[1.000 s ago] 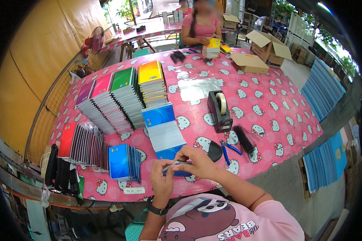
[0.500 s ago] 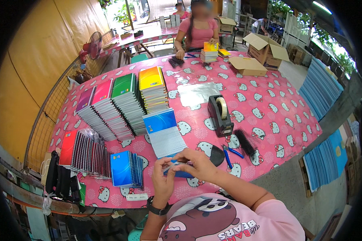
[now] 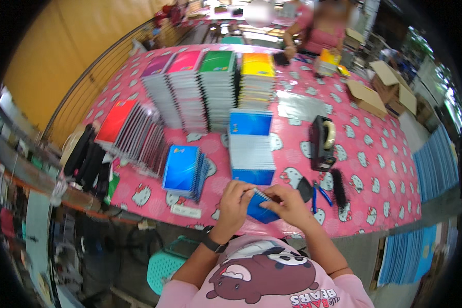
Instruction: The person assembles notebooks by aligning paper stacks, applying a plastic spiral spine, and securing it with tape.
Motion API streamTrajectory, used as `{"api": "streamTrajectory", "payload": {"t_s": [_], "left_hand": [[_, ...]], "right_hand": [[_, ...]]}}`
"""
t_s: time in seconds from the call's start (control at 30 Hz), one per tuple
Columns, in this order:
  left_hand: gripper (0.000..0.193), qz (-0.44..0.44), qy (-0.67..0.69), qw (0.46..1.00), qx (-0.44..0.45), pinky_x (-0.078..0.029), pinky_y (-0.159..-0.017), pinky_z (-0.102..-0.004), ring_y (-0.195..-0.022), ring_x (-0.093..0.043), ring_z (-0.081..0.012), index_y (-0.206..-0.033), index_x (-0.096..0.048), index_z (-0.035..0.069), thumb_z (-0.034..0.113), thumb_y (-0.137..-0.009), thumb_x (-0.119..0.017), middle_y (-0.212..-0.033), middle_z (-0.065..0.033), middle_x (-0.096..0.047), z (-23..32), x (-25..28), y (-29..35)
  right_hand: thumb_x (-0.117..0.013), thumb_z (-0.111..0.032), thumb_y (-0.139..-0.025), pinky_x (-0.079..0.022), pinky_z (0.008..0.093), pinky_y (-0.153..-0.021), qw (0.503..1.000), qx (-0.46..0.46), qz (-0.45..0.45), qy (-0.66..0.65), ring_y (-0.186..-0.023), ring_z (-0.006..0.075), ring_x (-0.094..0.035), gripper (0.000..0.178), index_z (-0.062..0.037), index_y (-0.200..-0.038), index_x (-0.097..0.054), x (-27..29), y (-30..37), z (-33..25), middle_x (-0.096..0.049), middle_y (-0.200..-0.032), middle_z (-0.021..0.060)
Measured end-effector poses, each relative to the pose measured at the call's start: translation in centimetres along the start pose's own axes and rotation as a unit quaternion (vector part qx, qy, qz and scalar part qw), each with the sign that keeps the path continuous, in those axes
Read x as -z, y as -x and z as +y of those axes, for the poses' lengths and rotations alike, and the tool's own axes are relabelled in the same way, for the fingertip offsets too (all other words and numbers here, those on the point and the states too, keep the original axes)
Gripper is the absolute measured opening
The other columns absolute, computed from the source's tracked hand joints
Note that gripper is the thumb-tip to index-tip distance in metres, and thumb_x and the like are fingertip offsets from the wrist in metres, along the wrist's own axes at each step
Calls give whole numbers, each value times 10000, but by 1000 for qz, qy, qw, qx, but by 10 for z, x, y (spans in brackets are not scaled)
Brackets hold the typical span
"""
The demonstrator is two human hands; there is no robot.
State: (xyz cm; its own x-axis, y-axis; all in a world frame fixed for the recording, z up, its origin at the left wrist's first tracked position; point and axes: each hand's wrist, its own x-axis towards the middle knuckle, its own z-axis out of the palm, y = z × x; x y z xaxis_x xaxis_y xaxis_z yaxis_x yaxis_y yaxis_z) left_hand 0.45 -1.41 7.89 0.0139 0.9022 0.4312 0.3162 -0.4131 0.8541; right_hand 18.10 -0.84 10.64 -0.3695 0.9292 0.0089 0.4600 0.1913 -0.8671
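Observation:
A small blue spiral notebook point(image 3: 262, 210) is between my hands at the near edge of the table, its coil edge tilted upward. My left hand point(image 3: 235, 206) grips it near the top of the coil. My right hand point(image 3: 292, 206) pinches it from the other side, thumb over the cover near the coil. Just beyond my fingers lies a spread pile of notebooks point(image 3: 250, 151), with blue covers at both ends and pale pages between. To the left is a short stack of blue notebooks point(image 3: 182, 167).
Tall stacks of purple, pink, green point(image 3: 217, 64) and yellow notebooks stand behind; red ones point(image 3: 119, 120) lean left. On the right are a tape dispenser point(image 3: 322, 143), blue-handled pliers point(image 3: 319, 196) and a black bristly bundle point(image 3: 339, 190). Across the table, a person handles yellow notebooks point(image 3: 327, 62).
The camera view has shifted, so the table appears turned. The notebook in my hands has turned to show its blue cover and coil; both hands still hold it.

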Motion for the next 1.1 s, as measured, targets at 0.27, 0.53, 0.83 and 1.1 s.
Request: {"api": "streamTrajectory", "payload": {"t_s": [0.27,0.53,0.83,1.1], "left_hand": [[303,135,-76,987,29,-403,-746,-388,-825,-532,-296,-942,-543,3,297,-933,-474,-896,-146,-553,-14,20,3],[270,414,172,887,112,-433,-741,-333,-812,-510,-157,-1034,-512,-2,242,-922,-537,-902,-54,-519,-30,130,-25],[527,283,-382,872,118,-323,-944,-498,-1124,-402,-388,-1160,-516,18,330,-771,-688,-1178,-227,-472,-87,140,10],[520,72,-405,911,28,-301,-997,-473,-1162,-437,-359,-1122,-572,22,346,-733,-690,-1238,-181,-506,-74,111,-22]], "right_hand": [[-663,-99,-800,-474,315,-656,998,42,37,-33,-759,203,-611,338,-8,-1104,-546,-30,-3,-15,-613,-857,158],[-649,-57,-815,-393,239,-516,990,51,111,-76,-555,63,-459,244,-25,-1041,-565,8,-14,21,-500,-644,-2],[-642,-49,-814,-411,229,-540,997,31,57,43,-585,63,-490,122,-4,-926,-624,20,-37,57,-571,-710,15],[-652,-80,-780,-471,320,-610,961,102,240,93,-741,213,-595,255,-16,-1017,-586,52,-139,100,-610,-887,128]]}}
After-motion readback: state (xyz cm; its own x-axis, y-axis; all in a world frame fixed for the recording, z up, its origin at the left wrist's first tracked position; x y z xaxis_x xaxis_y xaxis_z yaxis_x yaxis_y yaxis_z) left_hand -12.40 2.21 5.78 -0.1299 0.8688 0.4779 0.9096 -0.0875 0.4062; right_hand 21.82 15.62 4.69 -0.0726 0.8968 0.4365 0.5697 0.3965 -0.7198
